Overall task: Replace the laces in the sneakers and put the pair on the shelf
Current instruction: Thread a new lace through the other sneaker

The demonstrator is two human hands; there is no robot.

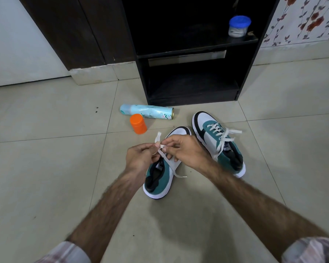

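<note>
1. Shelving first: the dark shelf unit (194, 54) stands against the wall beyond the shoes. A blue-lidded tub (239, 26) sits on its upper board; the lower bay looks free, and I would judge it the pair's destination.
2. Nearer me, on the tiled floor (46, 168), the right-hand sneaker (217, 143) lies just beside its mate, white laces threaded and knotted. That half I count as done.
3. The near sneaker (160, 177) lies between my forearms, toe pointing at the shelf. It is where the work is now.
4. My left hand (139, 154) and right hand (186, 150) meet above its tongue, each pinching the white lace (166, 158). One end sticks up past my left fingers; another trails onto the floor beside the shoe.
5. I read this as the tying stage. Next I need a snug bow, then both shoes lifted to the shelf.
6. A spray can (146, 111) and an orange-capped bottle (138, 123) lie near the toes, apart from the shoes.
</note>
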